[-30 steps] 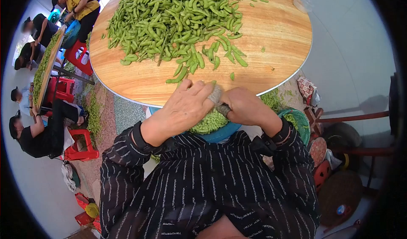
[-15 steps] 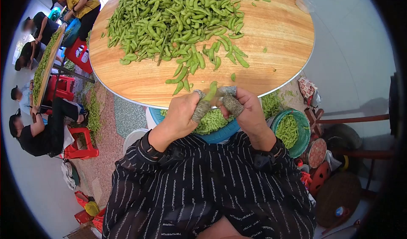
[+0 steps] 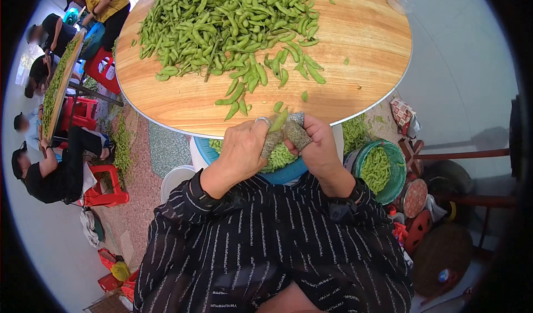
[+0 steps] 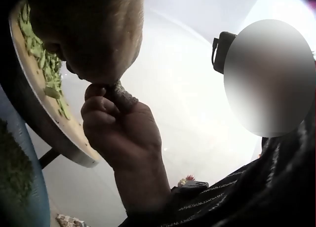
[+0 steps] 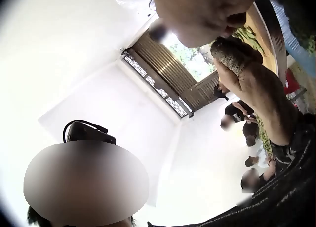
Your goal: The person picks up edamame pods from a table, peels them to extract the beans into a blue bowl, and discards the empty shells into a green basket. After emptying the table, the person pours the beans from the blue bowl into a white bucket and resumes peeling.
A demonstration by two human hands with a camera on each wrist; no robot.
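While the basin point(image 3: 288, 176) sits below, presumably to catch beans point(image 3: 280, 156), the fingers of the left hand point(image 3: 240, 148) pinch a pod point(image 3: 278, 122) at the desk's point(image 3: 355, 74) six o'clock edge, the right hand's point(image 3: 325, 153) fingers curling at its three o'clock, gripping or not I cannot tell.

Head camera: high, steep downward look over striped shirt point(image 3: 266, 229) to left hand point(image 3: 239, 149) and right hand point(image 3: 322, 149), round wooden table point(image 3: 361, 46) beyond; left wrist: rolled sideways, close to own hand, facing right hand and wearer's head point(image 4: 269, 79); right wrist: also close, rolled, facing left hand, corrugated panel point(image 5: 163, 64) behind; hands and table in all three; seated people point(image 3: 53, 171) in head, right wrist.
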